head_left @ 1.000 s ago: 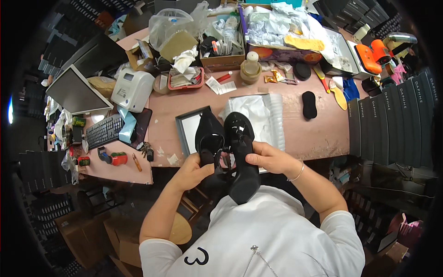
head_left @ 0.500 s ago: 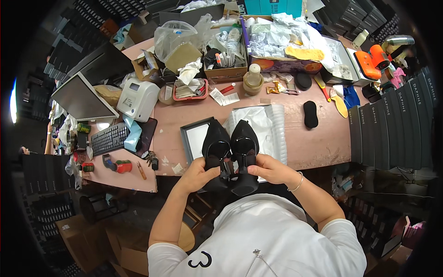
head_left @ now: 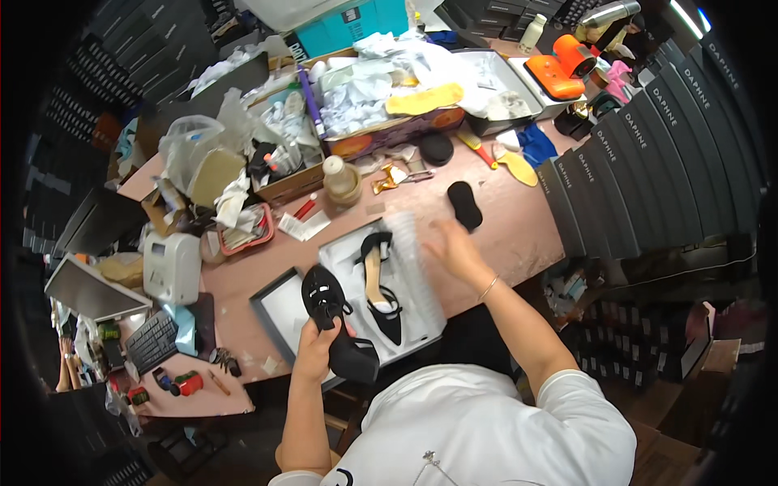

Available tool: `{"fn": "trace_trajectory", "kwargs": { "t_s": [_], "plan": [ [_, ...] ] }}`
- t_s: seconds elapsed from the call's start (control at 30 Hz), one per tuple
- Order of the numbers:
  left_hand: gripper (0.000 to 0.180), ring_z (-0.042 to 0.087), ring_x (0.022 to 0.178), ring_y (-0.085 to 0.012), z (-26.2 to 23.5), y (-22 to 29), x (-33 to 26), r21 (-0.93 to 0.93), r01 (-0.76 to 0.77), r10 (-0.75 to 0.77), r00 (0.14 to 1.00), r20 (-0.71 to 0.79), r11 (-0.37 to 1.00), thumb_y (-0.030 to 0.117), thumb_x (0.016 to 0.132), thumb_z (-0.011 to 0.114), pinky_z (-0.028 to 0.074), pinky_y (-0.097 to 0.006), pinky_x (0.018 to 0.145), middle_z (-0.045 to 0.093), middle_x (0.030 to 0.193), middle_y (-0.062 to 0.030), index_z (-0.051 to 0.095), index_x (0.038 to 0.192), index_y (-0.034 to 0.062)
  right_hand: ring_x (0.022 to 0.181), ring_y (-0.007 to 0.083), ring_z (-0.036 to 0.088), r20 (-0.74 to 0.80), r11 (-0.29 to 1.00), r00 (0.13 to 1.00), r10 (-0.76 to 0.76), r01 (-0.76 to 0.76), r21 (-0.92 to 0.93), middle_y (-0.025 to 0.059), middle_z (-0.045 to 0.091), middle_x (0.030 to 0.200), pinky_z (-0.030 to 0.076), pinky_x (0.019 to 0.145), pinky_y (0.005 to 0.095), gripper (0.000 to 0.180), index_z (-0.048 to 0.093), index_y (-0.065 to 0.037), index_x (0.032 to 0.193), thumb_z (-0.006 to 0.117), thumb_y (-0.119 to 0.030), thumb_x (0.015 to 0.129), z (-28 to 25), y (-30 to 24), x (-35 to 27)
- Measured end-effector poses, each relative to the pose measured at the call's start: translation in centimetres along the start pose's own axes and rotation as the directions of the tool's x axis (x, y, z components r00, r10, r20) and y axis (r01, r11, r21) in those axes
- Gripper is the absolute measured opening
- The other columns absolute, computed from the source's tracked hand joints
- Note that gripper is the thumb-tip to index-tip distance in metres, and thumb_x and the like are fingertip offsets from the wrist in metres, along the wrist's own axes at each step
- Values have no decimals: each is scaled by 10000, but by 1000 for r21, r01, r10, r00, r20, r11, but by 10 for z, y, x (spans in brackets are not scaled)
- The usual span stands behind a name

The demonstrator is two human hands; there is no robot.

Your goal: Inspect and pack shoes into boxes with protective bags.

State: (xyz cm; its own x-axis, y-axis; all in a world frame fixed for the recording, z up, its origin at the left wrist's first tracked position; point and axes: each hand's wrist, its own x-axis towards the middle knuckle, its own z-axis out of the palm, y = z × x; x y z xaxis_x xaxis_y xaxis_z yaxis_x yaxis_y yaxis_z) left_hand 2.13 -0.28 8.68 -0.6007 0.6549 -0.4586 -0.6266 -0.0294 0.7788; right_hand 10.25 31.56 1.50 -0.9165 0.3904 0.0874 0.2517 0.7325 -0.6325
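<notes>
My left hand point(head_left: 314, 350) grips a black high-heeled shoe point(head_left: 324, 296), its glossy sole turned up, above the near left part of an open shoe box. The matching black shoe point(head_left: 374, 283) lies on its side on white paper in the box point(head_left: 417, 334), showing its beige insole and a strap. To the right of the box, my right hand point(head_left: 455, 251) reaches over the table with fingers stretched out and nothing in them. Just beyond it lies a black waisted pad point(head_left: 464, 206), apart from the fingers.
Tall stacks of dark shoe boxes point(head_left: 648, 162) border the table on the right. At the back stands a carton of crumpled paper point(head_left: 365, 89), beside a capped bottle point(head_left: 341, 182). A white label printer point(head_left: 171, 267), monitor point(head_left: 93, 296) and keyboard point(head_left: 158, 336) occupy the left.
Both hands held the pair of shoes together; now one shoe lies in the box. My right hand has let go and moved right toward the pad. The view has turned.
</notes>
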Motion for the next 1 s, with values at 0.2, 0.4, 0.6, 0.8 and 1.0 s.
{"fn": "trace_trajectory", "kwargs": {
  "t_s": [0.2, 0.4, 0.6, 0.8, 1.0],
  "plan": [
    [189, 604, 772, -162, 57, -21, 52, -110, 76, -83, 995, -61, 991, 157, 920, 575, 520, -303, 704, 605, 867, -88, 513, 1032, 17, 1236, 419, 392, -109, 937, 963, 247, -266, -227, 249, 331, 1401, 355, 988, 527, 728, 391, -60, 1352, 736, -252, 740, -2, 140, 35],
    [147, 609, 735, -144, 81, -17, 93, 44, 68, -63, 993, -98, 997, 80, 862, 639, 514, -281, 701, 617, 818, -67, 559, 946, -11, 1202, 415, 425, -368, 986, 928, -62, 1, -164, 241, 402, 1343, 369, 1015, 452, 543, 469, -67, 1309, 624, -119, 791, -12, 132, 116],
    [151, 593, 729, -101, 88, 0, 101, 227, 36, -16, 996, -89, 973, 55, 803, 705, 489, -253, 678, 616, 786, -25, 584, 879, 6, 1055, 358, 511, -223, 989, 971, -87, 58, -134, 198, 488, 1193, 455, 880, 417, 389, 562, -41, 1203, 580, -59, 815, -13, 120, 168],
    [189, 590, 743, -107, 77, 10, 64, 222, -148, 154, 988, -7, 964, 91, 825, 699, 498, -269, 673, 612, 809, -19, 584, 940, -5, 888, 211, 540, 64, 654, 654, -754, 737, 170, 62, 555, 989, 439, 752, 344, 453, 621, -103, 1178, 631, -62, 727, -60, -114, 54],
    [174, 600, 743, -108, 36, 33, -2, -2, -50, 49, 989, -138, 999, 27, 827, 667, 513, -265, 690, 621, 835, -41, 580, 972, -9, 806, 246, 571, -6, 851, 857, -515, 512, 114, 94, 583, 972, 460, 672, 329, 415, 658, -69, 1113, 640, 1, 704, -34, -111, -10]
  ]
}}
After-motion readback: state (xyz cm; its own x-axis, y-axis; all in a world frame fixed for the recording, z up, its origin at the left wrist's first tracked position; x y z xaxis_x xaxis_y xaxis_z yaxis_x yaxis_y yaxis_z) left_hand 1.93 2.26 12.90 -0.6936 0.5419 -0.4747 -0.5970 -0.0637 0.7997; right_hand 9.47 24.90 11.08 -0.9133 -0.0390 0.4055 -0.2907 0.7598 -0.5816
